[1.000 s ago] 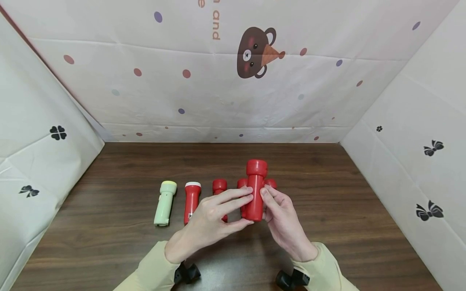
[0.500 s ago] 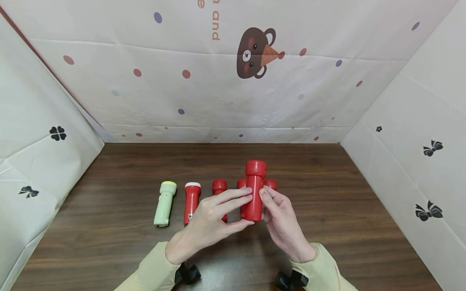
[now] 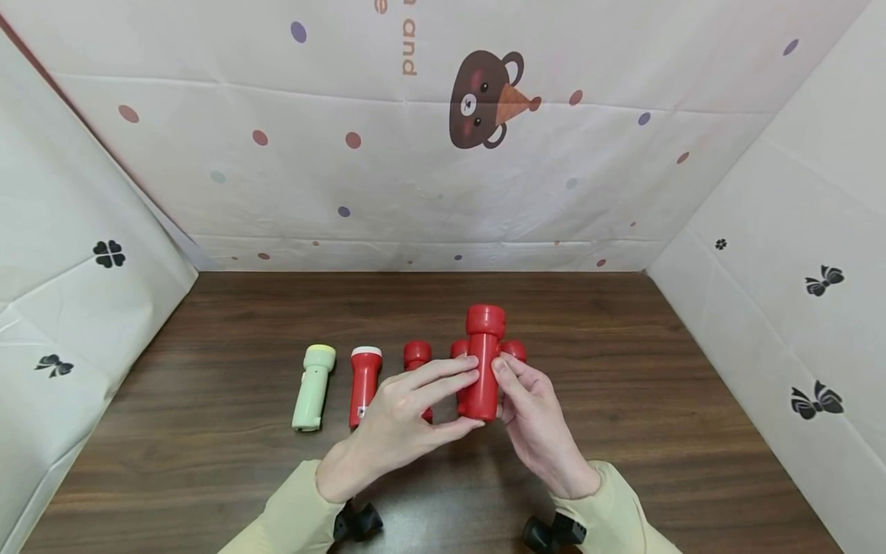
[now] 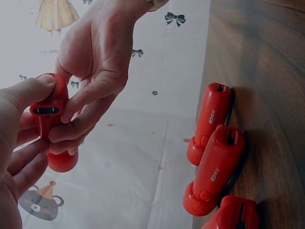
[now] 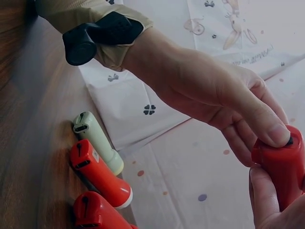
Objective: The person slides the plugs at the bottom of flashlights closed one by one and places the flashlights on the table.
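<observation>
A red flashlight [image 3: 482, 377] is held up above the table, head end away from the person. My left hand [image 3: 401, 415] pinches it from the left, its thumb at the tail end and fingers along the body. From the other side my right hand [image 3: 543, 431] grips the barrel between thumb and fingers. The left wrist view shows a dark slot with metal prongs in the tail of the held flashlight [image 4: 46, 102]. In the right wrist view the left thumb presses the tail of that flashlight [image 5: 281, 162], beside a black part.
Beneath and left of the hands lies a row on the wooden table [image 3: 228, 462]: a mint-green flashlight [image 3: 314, 388], a red one with a white rim [image 3: 364, 385], and a red flashlight [image 3: 418, 354]. Two more red flashlights [image 3: 514, 350] are partly hidden. Patterned cloth walls [image 3: 311, 177] surround the table.
The held flashlight and my right hand have shifted very slightly left. Both hands keep the same hold, and the flashlights on the table stay put.
</observation>
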Demonstrator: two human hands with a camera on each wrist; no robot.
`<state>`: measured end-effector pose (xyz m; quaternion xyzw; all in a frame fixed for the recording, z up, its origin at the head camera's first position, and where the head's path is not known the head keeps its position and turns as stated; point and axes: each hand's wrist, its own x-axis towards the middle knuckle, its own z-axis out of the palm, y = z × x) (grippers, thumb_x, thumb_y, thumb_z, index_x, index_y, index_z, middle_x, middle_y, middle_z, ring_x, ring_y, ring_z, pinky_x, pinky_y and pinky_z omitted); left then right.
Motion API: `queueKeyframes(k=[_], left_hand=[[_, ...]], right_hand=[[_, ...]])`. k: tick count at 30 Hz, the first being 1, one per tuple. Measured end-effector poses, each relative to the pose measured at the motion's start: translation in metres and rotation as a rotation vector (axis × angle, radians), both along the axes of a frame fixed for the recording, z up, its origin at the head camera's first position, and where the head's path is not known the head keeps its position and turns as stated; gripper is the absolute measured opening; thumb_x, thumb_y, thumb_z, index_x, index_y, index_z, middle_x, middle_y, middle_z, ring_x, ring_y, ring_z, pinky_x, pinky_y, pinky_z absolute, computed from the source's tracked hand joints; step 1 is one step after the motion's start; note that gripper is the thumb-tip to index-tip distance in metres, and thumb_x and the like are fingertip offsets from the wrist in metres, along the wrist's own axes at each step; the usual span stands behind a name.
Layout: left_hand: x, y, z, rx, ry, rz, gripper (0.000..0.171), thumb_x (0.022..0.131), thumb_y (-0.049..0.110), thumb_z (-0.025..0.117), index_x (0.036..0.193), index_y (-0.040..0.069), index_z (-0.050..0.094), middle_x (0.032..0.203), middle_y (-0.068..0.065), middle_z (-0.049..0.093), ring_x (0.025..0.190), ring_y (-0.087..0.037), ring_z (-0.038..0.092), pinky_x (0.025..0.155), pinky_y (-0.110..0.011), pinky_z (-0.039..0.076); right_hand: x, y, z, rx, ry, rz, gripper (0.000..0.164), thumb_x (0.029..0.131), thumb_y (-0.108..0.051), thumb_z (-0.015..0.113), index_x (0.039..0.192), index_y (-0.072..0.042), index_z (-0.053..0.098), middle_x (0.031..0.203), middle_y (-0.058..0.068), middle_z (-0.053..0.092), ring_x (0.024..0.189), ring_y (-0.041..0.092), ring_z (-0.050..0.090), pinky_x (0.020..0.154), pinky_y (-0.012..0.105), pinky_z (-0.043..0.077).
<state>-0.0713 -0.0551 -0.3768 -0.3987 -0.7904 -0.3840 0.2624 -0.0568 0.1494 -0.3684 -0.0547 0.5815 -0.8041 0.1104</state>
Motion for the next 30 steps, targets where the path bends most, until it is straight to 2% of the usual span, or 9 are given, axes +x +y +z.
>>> queueKeyframes(k=[10,15,19,21,27,30], left_hand=[[-0.004,-0.001,-0.002,-0.036,-0.008,-0.015,0.061,0.073,0.026,0.098,0.128,0.010,0.076,0.130,-0.005,0.077,0.116,-0.016,0.075,0.098,-0.025,0.061],[-0.006,-0.003,-0.003,-0.011,-0.015,-0.040,0.062,0.075,0.030,0.096,0.129,0.010,0.075,0.132,-0.006,0.075,0.116,-0.017,0.075,0.093,-0.021,0.062],[-0.007,-0.003,-0.005,0.024,-0.040,-0.047,0.052,0.081,0.027,0.092,0.128,0.009,0.075,0.131,-0.007,0.076,0.117,-0.018,0.075,0.093,-0.020,0.062],[-0.007,-0.003,-0.006,0.042,-0.057,-0.046,0.048,0.084,0.024,0.090,0.126,0.009,0.076,0.129,-0.007,0.077,0.118,-0.019,0.074,0.095,-0.021,0.061],[-0.010,-0.003,-0.006,0.142,-0.083,-0.026,0.042,0.086,0.014,0.087,0.126,0.008,0.076,0.127,-0.010,0.077,0.117,-0.022,0.075,0.097,-0.020,0.060],[-0.011,-0.004,-0.006,0.201,-0.117,0.020,0.047,0.085,0.008,0.086,0.130,0.006,0.073,0.132,-0.011,0.075,0.121,-0.023,0.074,0.102,-0.018,0.058]], right_hand=[[-0.006,0.003,-0.001,-0.003,-0.023,0.019,0.023,0.112,-0.021,0.051,0.126,-0.021,0.070,0.117,-0.009,0.078,0.099,0.004,0.077,0.086,0.023,0.064],[-0.009,0.005,-0.004,0.001,0.003,0.041,0.024,0.112,-0.019,0.050,0.126,-0.021,0.069,0.116,-0.010,0.079,0.099,0.005,0.078,0.086,0.025,0.065],[-0.012,0.007,-0.006,0.047,0.030,0.039,0.024,0.111,-0.017,0.052,0.128,-0.020,0.069,0.116,-0.009,0.079,0.095,0.006,0.078,0.084,0.026,0.065],[-0.013,0.008,-0.006,0.075,0.044,0.033,0.026,0.110,-0.015,0.053,0.131,-0.015,0.068,0.115,-0.009,0.079,0.092,0.007,0.079,0.082,0.026,0.066],[-0.015,0.006,-0.005,0.180,0.065,-0.006,0.045,0.107,-0.010,0.056,0.146,0.012,0.050,0.113,-0.013,0.079,0.092,0.006,0.078,0.081,0.026,0.066],[-0.014,0.004,-0.005,0.255,0.086,-0.028,0.049,0.105,-0.008,0.060,0.148,0.012,0.049,0.120,-0.004,0.078,0.098,0.005,0.077,0.084,0.026,0.065]])
